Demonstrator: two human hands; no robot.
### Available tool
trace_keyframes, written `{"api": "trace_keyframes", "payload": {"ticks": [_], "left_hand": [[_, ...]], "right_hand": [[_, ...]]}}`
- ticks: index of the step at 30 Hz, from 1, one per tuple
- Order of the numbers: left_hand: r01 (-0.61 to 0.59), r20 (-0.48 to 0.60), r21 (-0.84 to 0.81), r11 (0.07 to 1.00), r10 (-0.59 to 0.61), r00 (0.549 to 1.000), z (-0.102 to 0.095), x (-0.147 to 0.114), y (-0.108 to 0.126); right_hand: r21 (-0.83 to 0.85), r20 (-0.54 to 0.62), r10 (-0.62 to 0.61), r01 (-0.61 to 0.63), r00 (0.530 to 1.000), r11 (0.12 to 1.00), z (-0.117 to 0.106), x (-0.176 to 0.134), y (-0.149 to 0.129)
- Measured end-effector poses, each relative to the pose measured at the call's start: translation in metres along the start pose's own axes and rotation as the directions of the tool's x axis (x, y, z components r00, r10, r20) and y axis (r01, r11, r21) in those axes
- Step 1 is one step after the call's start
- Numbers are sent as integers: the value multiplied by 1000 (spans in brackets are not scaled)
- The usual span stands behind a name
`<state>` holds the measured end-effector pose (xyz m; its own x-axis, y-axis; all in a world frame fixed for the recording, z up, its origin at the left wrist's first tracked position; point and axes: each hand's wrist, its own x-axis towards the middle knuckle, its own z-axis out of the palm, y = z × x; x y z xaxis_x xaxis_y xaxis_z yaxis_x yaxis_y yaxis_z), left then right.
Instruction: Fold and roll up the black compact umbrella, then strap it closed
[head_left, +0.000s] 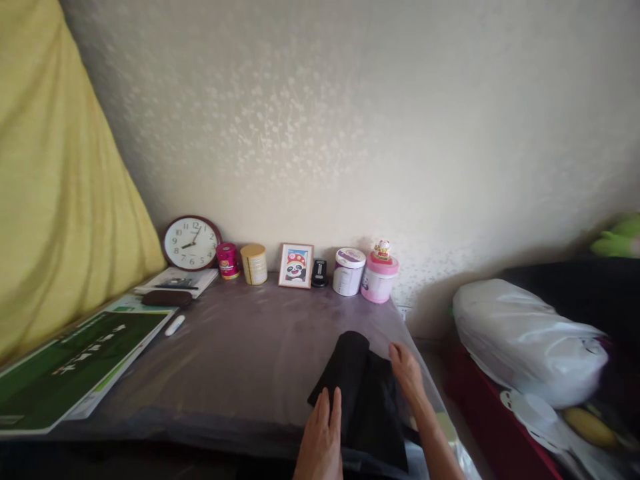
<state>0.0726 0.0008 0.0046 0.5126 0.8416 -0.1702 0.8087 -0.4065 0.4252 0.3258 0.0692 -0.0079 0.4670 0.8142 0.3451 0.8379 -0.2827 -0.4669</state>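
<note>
A dark black cloth (373, 400), partly folded or rolled over along its left side, lies at the front right of the table. My left hand (320, 433) rests against the near left edge of the cloth, its fingers stretched out and slightly apart. At the cloth's right edge is my right hand (407, 373), with its fingers curled together around the fabric's border. The fingertips there are partly hidden, and what kind of garment or cover the cloth is does not show.
Along the wall stand a clock (191, 243), a pink can (228, 260), a yellow tin (254, 265), a picture frame (296, 265) and two tubs (349, 272). Green-covered books (95, 360) lie left. Beyond the table's right edge sits a white plastic bag (525, 340).
</note>
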Motion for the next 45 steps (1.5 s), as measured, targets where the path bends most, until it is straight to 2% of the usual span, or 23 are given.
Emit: {"api": "trace_keyframes", "payload": {"ticks": [3,7,9,12,14,16,19,22,26,28,32,34,38,41,45], "left_hand": [[1,16,25,1000,-2,1000,-5,-3,4],[14,-9,6,1000,-14,1000,-4,-4,5],[-4,-47,-21,1000,3,999,1,-4,1],[-41,-92,-58,997,36,995,7,-4,-4],[-43,-101,-77,996,35,994,9,-3,-6],[-27,-100,-76,997,19,995,10,-2,-6],[-13,-109,-59,998,6,994,12,1,-6],[-34,-135,-71,997,24,990,17,3,-9],[-45,-145,-86,995,32,989,20,4,-12],[-46,-139,-92,995,33,990,19,3,-11],[-30,-124,-127,991,14,992,12,1,-7],[-17,-125,-157,987,-3,992,8,-1,-5],[-45,-138,-235,971,13,990,2,-1,-7],[-57,-137,-283,957,19,990,-2,-1,-8],[-54,-132,-287,956,17,991,-3,-2,-8]], "right_hand": [[-48,71,-22,25,997,999,-10,-29,24],[80,160,23,-36,987,996,-12,-56,30],[93,149,68,-82,986,992,-15,-58,23],[63,47,88,-91,995,994,-20,-52,7],[61,-34,9,-7,999,998,-15,-49,-7],[68,-100,-127,134,987,989,0,-52,-19],[30,-107,-295,299,950,954,33,-65,-27],[-100,-86,-268,260,959,961,50,-73,-17],[-257,-114,-153,119,982,959,38,-67,3],[-277,-106,-189,154,976,949,32,-64,4],[-203,-40,-339,325,940,924,32,-66,2],[-193,-68,-299,282,952,940,31,-66,7],[-140,-113,-115,99,987,985,13,-58,21],[-4,-8,48,-48,999,999,-3,-52,22],[175,208,225,-262,952,949,-20,-50,10]]}}
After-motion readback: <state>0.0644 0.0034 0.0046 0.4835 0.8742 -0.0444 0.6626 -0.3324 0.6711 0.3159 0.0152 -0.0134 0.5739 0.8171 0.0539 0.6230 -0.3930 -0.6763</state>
